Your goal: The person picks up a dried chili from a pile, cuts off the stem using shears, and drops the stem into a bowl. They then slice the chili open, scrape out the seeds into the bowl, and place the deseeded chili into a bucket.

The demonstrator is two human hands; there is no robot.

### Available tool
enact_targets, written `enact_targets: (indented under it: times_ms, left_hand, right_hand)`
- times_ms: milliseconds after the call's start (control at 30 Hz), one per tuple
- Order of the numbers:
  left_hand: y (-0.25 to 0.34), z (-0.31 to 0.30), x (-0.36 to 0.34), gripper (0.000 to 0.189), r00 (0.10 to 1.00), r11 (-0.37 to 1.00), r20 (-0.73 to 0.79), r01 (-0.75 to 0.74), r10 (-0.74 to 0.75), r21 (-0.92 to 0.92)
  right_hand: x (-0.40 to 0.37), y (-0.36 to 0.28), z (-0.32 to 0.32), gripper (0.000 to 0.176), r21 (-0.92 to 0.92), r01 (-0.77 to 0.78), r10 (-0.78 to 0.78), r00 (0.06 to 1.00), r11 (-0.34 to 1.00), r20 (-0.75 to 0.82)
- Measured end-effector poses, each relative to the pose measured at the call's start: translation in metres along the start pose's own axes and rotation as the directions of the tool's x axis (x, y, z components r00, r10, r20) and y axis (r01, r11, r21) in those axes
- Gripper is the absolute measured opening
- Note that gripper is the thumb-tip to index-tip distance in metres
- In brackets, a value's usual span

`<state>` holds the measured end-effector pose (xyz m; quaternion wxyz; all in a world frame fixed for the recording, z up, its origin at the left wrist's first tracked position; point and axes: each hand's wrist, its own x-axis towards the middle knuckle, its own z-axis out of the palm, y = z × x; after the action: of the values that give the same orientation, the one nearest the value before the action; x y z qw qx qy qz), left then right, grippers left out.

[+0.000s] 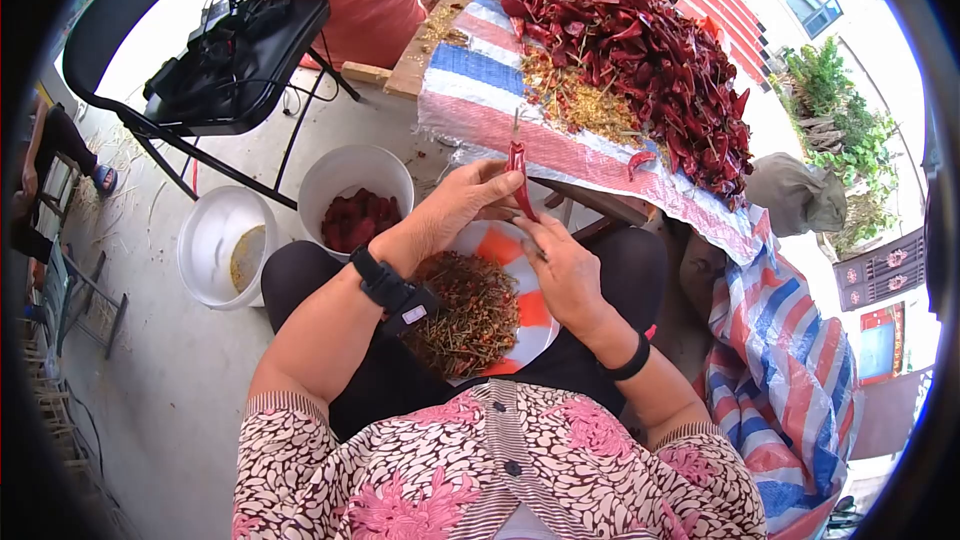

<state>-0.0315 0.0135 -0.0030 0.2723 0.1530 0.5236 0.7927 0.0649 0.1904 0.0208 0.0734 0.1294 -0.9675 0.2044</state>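
My left hand (462, 202) pinches a dried red chili (519, 175) held upright by its upper part, stem pointing up. My right hand (565, 275) is closed on the lower end of the same chili, just below and to the right. Both hands hover over an orange-and-white plate (535, 310) on my lap, which carries a heap of chili stems and scraps (465, 310). A black watch (385, 280) sits on my left wrist and a black band (630, 360) on my right.
A big pile of dried red chilies (640, 50) and loose seeds (580, 100) lies on a striped cloth over a low table (480, 80) ahead. Two white buckets stand on the floor to the left, one (355, 190) holding chili pieces, the other (225, 240) seeds. A black folding chair (210, 50) stands behind them.
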Motion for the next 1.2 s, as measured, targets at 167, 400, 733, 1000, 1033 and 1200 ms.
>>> enact_targets:
  times_ms: [167,400,733,1000,1033,1200]
  left_hand:
    - [-0.002,-0.003,-0.011,0.041,0.999,0.998,-0.005,0.033,-0.033,-0.046]
    - [0.002,0.001,-0.027,0.047,0.991,0.980,0.087,-0.113,0.100,0.161]
    - [0.005,0.011,-0.035,0.038,0.971,0.883,0.121,-0.239,0.207,0.403]
    - [-0.025,0.010,-0.022,0.022,0.836,0.491,0.058,-0.375,0.545,0.786]
    - [-0.029,0.009,-0.021,0.019,0.834,0.540,0.028,-0.382,0.551,0.750]
    - [-0.002,0.021,-0.030,0.022,0.963,0.928,0.026,-0.267,0.270,0.261]
  right_hand:
    - [-0.005,-0.008,0.007,0.040,-0.014,0.159,-0.156,0.981,0.987,0.113]
    - [0.006,0.002,0.004,0.027,0.671,-0.047,0.148,0.985,0.740,-0.094]
    - [0.033,0.002,0.005,0.019,0.978,-0.185,0.313,0.938,0.095,0.147]
    - [0.037,-0.021,0.016,0.030,0.203,0.250,-0.138,0.883,0.947,-0.448]
    - [0.037,-0.024,0.014,0.032,0.169,0.290,-0.191,0.876,0.942,-0.443]
    - [0.051,-0.021,0.006,0.017,0.752,0.184,0.103,0.942,0.633,-0.318]
